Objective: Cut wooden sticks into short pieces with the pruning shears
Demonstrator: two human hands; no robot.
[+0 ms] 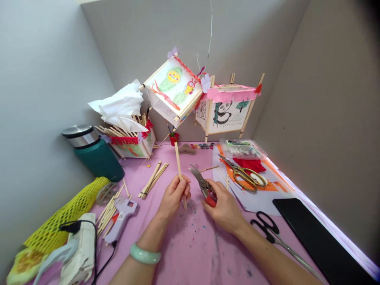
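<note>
My left hand (pixel 173 194) is closed round a pale flat wooden stick (pixel 177 158). The stick stands nearly upright, with its lower end poking out below the fingers. In my right hand (pixel 225 206) is a pair of red-handled pruning shears (pixel 203 183), blades parted and pointing up and left toward the stick without touching it. Bundles of tied sticks (pixel 153 180) lie beyond my left hand. Thin loose sticks (pixel 209 168) rest behind the shears. My right fingers partly hide the shears' handles.
Left are a glue gun (pixel 126 217), loose sticks, a power strip (pixel 83 245) and a teal bottle (pixel 97 152). Decorated paper lanterns (pixel 228 113) stand or hang behind. Right are gold-handled scissors (pixel 247 176), black-handled scissors (pixel 271 231) and a black slab (pixel 320 241).
</note>
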